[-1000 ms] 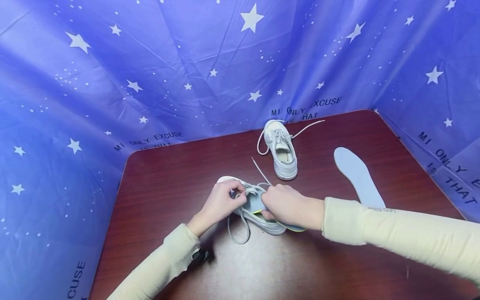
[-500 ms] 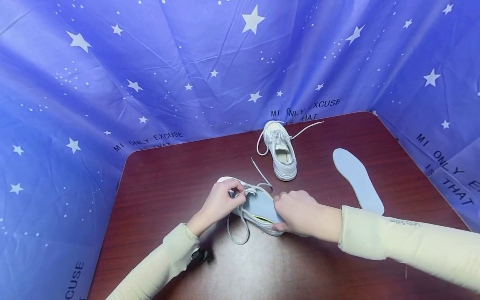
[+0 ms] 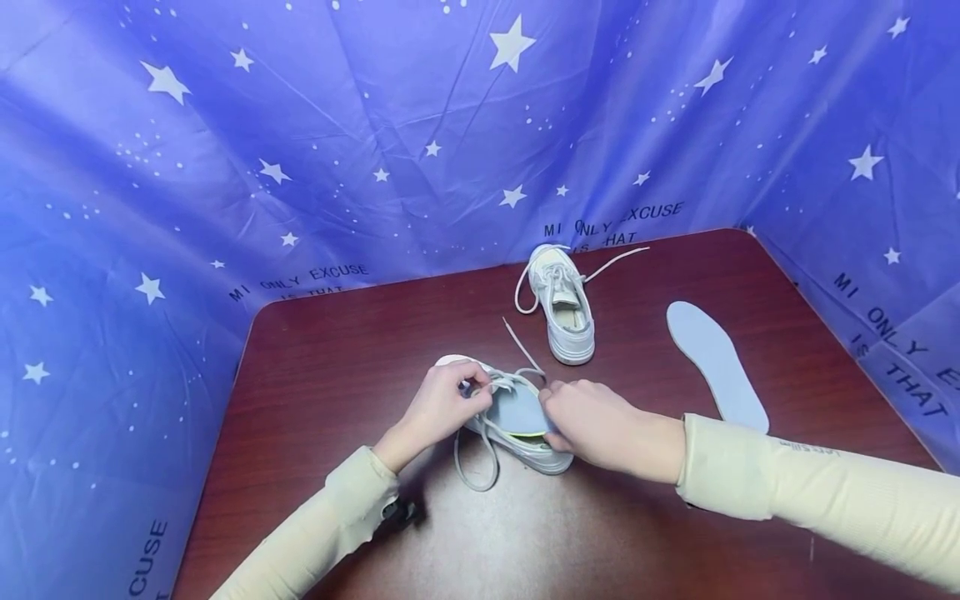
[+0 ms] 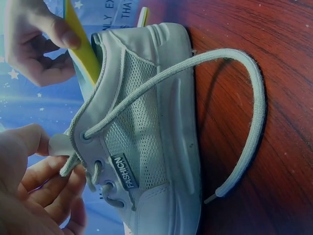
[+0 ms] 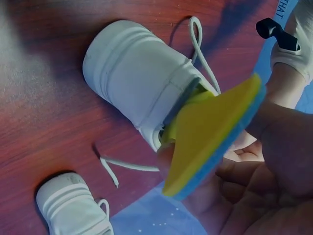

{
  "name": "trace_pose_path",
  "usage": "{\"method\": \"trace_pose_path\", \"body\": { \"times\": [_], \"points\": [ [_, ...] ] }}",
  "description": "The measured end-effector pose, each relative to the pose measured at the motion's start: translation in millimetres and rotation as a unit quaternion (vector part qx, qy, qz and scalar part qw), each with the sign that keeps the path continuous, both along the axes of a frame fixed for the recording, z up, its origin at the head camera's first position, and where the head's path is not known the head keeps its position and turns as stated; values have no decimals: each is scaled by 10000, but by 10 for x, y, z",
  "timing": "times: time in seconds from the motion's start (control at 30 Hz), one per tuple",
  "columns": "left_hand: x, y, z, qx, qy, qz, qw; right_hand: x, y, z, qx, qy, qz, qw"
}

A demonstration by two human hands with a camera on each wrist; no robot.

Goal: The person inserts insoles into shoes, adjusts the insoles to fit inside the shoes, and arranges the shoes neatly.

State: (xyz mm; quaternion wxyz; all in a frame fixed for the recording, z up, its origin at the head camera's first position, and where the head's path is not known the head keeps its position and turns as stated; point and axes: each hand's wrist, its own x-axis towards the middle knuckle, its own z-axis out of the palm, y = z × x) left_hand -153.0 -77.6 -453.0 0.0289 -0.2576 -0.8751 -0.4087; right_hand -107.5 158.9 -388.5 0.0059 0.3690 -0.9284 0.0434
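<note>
A white lace-up sneaker (image 3: 551, 460) stands on the table with its heel toward the right. My left hand (image 3: 442, 402) pinches the shoe's tongue (image 4: 58, 145) near the loosened laces. My right hand (image 3: 603, 427) grips the rear part of an insole (image 5: 210, 132), yellow underneath and light blue on top. Its front part lies inside the shoe opening, while the heel end tilts up out of it. The insole's toe is hidden inside the shoe.
Behind stands the matching white sneaker (image 3: 572, 343) with loose laces. A second light blue insole (image 3: 712, 358) lies flat at the right, near my right sleeve (image 3: 795, 479). A starry blue curtain (image 3: 420, 100) hangs around the dark red table (image 3: 337, 367).
My right hand has shifted right along the insole to its heel end, uncovering more of the blue top, then moved slightly left. The left hand stays at the tongue.
</note>
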Motion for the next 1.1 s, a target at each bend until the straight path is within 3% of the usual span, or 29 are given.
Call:
{"method": "trace_pose_path", "body": {
  "times": [0.23,1.1],
  "points": [
    [8,8,7,82,-55,23,9999,-20,23,-49,-214,93,130,9996],
    [-12,18,-24,189,-129,-185,9996,-95,-212,-177,-361,-126,-125,9992]
  ]
}}
